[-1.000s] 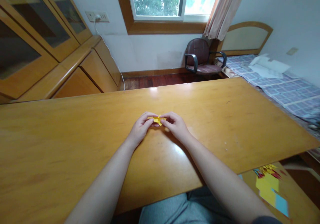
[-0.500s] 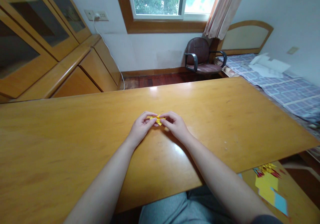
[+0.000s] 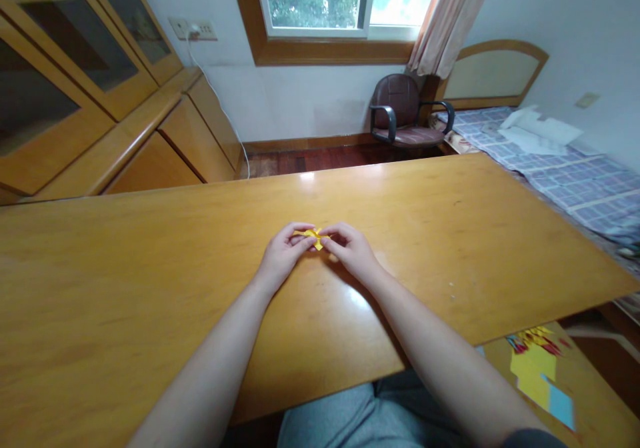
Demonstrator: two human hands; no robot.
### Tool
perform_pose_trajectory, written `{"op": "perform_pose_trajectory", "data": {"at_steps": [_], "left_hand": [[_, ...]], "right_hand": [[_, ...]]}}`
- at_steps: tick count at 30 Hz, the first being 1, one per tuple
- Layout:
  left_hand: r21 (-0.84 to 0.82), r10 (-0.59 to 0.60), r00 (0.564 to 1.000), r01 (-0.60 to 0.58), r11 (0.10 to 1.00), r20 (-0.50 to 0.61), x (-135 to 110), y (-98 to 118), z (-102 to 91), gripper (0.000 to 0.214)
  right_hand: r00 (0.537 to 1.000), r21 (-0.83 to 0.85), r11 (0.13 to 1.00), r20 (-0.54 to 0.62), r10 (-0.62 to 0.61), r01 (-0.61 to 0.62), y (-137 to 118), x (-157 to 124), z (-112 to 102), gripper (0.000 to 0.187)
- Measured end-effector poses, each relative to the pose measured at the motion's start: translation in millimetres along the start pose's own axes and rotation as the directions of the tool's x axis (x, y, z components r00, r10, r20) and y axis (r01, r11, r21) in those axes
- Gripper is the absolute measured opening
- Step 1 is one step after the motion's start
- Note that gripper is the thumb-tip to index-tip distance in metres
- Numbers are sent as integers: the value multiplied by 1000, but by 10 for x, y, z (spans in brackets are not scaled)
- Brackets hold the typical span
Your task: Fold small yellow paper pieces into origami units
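Observation:
A small piece of folded yellow paper [image 3: 319,243] is held between my two hands, over the middle of the wooden table [image 3: 200,248]. My left hand [image 3: 286,251] pinches its left side with thumb and fingers. On the right side, my right hand [image 3: 351,248] grips it the same way, thumb nearest to me. Pointed yellow flaps stick out between the fingertips. The fingers cover much of the paper, so its full shape is hidden.
A lower surface [image 3: 595,408] at the right front bears yellow paper sheets [image 3: 535,371], a light blue sheet [image 3: 561,405] and a pile of red and yellow folded pieces [image 3: 537,338]. Beyond the table stand a chair [image 3: 400,105], a bed [image 3: 575,175] and a cabinet [image 3: 165,148].
The yellow paper has shifted slightly in my fingers, and a flap now reaches farther left under my left fingers. Both hands stay in nearly the same place.

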State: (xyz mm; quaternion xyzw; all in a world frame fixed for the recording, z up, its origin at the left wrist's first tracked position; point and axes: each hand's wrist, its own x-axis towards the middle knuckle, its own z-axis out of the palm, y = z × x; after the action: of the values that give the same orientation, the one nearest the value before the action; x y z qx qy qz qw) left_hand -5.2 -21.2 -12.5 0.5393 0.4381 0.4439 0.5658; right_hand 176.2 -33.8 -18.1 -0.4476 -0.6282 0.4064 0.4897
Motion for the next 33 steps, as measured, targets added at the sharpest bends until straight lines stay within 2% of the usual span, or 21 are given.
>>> {"op": "perform_pose_trajectory", "data": {"at_steps": [7, 15, 27, 33], "left_hand": [[119, 172, 985, -173, 978, 21, 4, -12, -15, 29], [92, 216, 976, -216, 972, 14, -28, 26, 7, 22], [-48, 105, 994, -105, 993, 2, -33, 15, 15, 36], [-16, 114, 993, -114, 993, -18, -22, 8, 8, 33]], "right_hand": [[998, -35, 997, -6, -70, 70, -48, -8, -19, 9], [988, -66, 986, 2, -153, 153, -80, -16, -18, 11], [976, -89, 973, -13, -217, 215, -97, -15, -37, 3], [971, -92, 968, -27, -238, 234, -92, -14, -19, 4]]}}
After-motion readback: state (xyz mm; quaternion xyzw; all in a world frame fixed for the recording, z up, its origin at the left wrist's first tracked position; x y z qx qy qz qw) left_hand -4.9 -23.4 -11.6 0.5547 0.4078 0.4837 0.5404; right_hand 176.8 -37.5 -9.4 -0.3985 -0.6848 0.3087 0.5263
